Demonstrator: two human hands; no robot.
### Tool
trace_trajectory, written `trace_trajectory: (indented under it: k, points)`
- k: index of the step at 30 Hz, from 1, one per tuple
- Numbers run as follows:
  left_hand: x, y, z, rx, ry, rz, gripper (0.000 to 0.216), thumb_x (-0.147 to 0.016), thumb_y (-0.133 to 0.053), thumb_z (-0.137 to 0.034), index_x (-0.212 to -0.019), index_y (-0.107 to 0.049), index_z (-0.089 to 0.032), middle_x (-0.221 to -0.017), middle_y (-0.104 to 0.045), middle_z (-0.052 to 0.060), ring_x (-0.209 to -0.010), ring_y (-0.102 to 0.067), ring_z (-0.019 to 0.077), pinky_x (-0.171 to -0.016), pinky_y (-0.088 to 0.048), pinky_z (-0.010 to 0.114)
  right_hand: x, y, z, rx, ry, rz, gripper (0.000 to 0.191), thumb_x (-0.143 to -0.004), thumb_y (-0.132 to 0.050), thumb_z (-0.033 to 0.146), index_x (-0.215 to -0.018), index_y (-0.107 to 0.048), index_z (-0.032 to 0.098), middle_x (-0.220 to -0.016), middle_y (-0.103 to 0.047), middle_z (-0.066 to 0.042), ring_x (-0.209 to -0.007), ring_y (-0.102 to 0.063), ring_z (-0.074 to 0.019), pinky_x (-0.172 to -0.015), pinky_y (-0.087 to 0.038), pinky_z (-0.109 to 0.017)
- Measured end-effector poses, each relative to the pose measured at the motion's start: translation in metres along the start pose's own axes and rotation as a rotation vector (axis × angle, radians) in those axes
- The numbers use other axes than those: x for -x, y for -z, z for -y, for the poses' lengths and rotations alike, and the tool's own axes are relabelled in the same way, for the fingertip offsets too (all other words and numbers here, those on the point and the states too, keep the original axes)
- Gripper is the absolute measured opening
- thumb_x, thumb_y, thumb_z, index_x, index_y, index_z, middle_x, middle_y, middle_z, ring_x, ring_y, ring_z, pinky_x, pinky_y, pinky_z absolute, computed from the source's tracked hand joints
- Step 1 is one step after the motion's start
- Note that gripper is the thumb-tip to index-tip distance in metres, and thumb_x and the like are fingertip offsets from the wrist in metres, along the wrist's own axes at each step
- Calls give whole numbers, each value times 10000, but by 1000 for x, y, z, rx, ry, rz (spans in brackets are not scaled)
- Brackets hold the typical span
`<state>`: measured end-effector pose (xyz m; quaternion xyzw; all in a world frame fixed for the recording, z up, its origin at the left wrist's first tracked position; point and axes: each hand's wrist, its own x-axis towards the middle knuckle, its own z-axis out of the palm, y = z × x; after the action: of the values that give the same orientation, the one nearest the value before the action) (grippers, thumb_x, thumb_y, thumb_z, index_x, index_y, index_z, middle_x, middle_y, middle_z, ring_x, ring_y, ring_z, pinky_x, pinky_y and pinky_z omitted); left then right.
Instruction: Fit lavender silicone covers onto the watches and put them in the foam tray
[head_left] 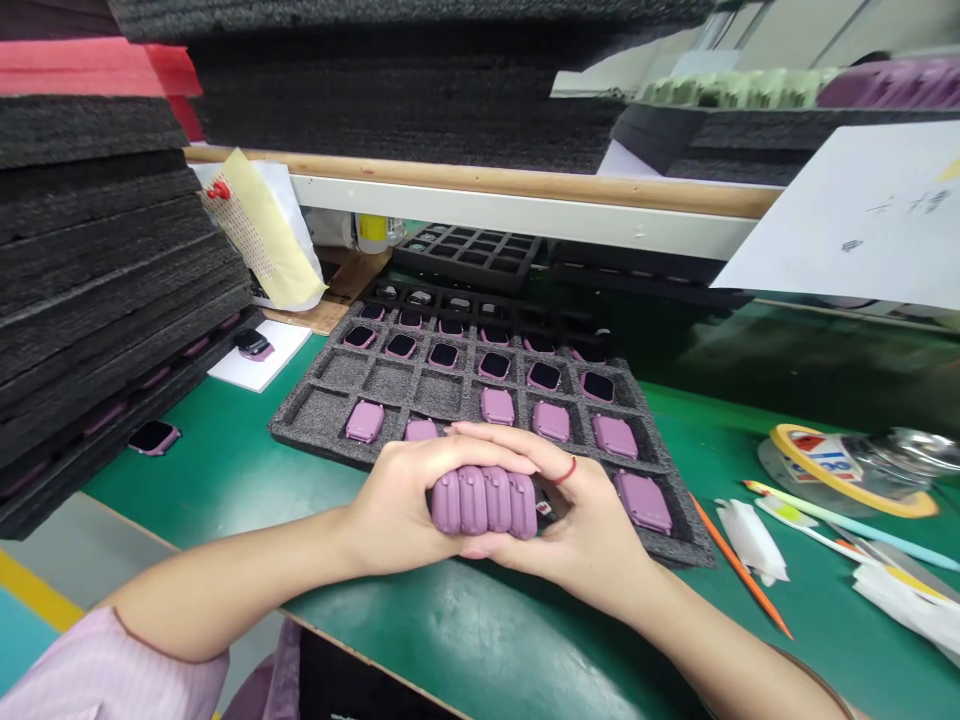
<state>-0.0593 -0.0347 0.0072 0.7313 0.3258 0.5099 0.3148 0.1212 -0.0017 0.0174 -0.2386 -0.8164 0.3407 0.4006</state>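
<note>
Between my two hands is a row of several purple smartwatch cases (484,503), pressed side by side with their narrow edges towards me. My left hand (405,495) wraps the left end, fingers over the top and thumb below. Around the right end curls my right hand (589,510), with a red band on one finger; a small dark gap shows inside its grip. Just behind the hands lies a black foam tray (319,405). Its front pockets hold purple cases (551,421), face down, and the rows behind hold smartwatches with dark screens (495,366). My hands hide part of the front row.
Stacked foam trays (97,230) rise at the left, near a loose smartwatch (154,437) and another watch (253,344) on white paper. A shelf edge (480,195) crosses above the bench. At right lie an orange pencil (742,568), a glass jar (847,475) and crumpled tissue (752,540).
</note>
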Motion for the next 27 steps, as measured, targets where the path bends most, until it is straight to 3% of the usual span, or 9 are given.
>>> trace_trajectory:
  k: [7, 10, 13, 17, 27]
  points:
    - [0, 0, 0, -50, -49, -4, 423, -762, -841, -437, -1092, -714, -207, -1095, -794, 48, -970, -770, 204, -889, -614, 276, 0, 2, 0, -21, -9, 15, 648, -716, -881, 378, -1295, -631, 227, -1267, -743, -79, -1133, -728, -251, -1024, -579, -373]
    - [0, 0, -2, -133, -71, 0, 348, -798, -816, -303, -1112, -698, -211, -1103, -792, 33, -973, -767, 185, -902, -609, 271, 1, 6, 5, -67, -15, 48, 511, -839, -733, 298, -1331, -608, 248, -1304, -720, -74, -1157, -713, -249, -1011, -580, -393]
    - [1, -1, -3, -206, -108, 1, 336, -817, -772, -203, -1139, -676, -202, -1097, -790, 28, -976, -762, 166, -900, -603, 248, 1, 8, 10, -21, -42, 59, 507, -834, -600, 183, -1337, -608, 245, -1302, -721, -61, -1171, -705, -246, -1012, -576, -404]
    - [0, -3, -2, -248, -143, -19, 300, -842, -732, -187, -1135, -669, -208, -1083, -792, 30, -965, -766, 172, -880, -614, 258, 0, 7, 14, 51, -121, 42, 448, -832, -560, 199, -1270, -650, 213, -1263, -741, -70, -1137, -718, -246, -1029, -568, -427]
    - [0, -4, -1, -311, -133, -63, 255, -845, -730, -204, -1094, -677, -193, -1019, -796, 33, -902, -769, 171, -828, -620, 255, 1, 2, 17, -36, -195, 22, 422, -864, -532, 199, -1272, -640, 205, -1279, -728, -70, -1166, -703, -223, -988, -602, -379]
